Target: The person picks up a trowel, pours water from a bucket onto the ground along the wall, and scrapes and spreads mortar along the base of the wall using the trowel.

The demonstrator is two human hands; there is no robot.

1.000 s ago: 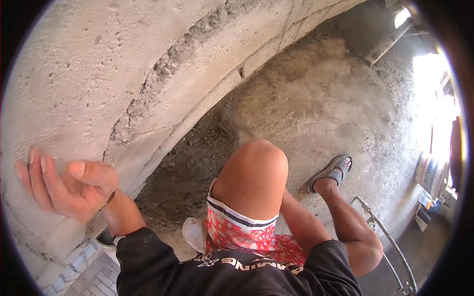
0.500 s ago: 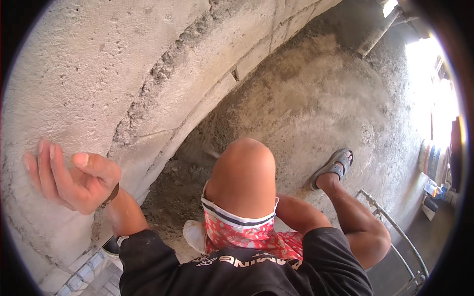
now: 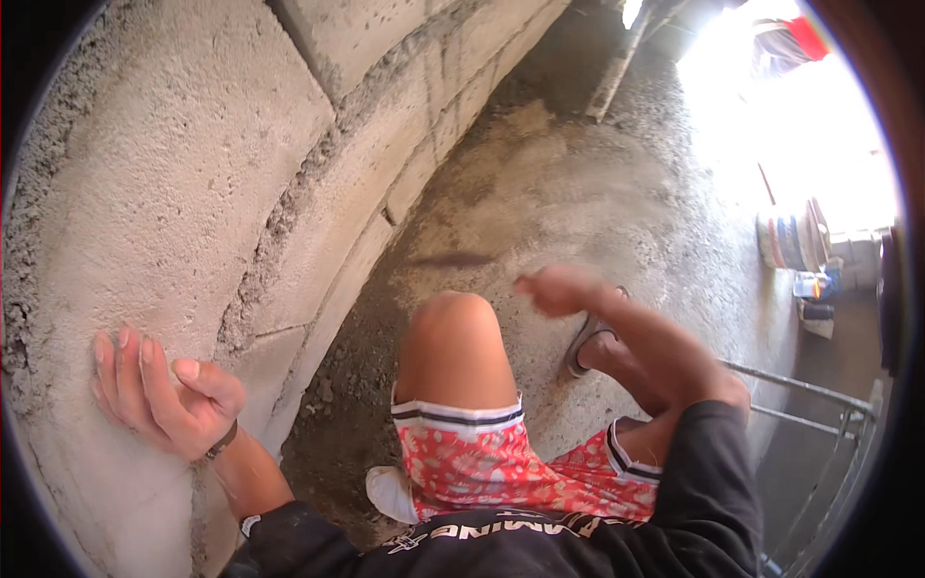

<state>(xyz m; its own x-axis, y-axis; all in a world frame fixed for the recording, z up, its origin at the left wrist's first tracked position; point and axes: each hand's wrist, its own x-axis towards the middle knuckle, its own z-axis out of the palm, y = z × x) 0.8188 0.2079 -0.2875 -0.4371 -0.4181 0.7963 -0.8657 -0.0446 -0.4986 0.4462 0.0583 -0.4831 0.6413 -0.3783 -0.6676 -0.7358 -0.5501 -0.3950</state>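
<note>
My left hand (image 3: 169,395) rests against the rough block wall (image 3: 193,193), palm turned up and fingers loosely stretched, with nothing in it. A dark band circles that wrist. Out over the floor, beyond my raised knee (image 3: 448,347), my right hand (image 3: 561,291) is smeared by motion, and its fingers cannot be made out. Just left of it shows a thin dark streak (image 3: 453,258); whether it is a tool in that hand or a shadow is unclear.
A rough mortar-smeared floor (image 3: 597,183) curves along the wall's foot. On the right stand a metal tube frame (image 3: 805,388) and a pale bucket (image 3: 795,239) with small containers beside it. A narrow beam (image 3: 617,82) slants down at the top. Strong glare fills the upper right.
My right forearm and hand have come into view, swung out over the floor. My left hand stays at the wall. The view has shifted, bringing more of the bucket and frame in.
</note>
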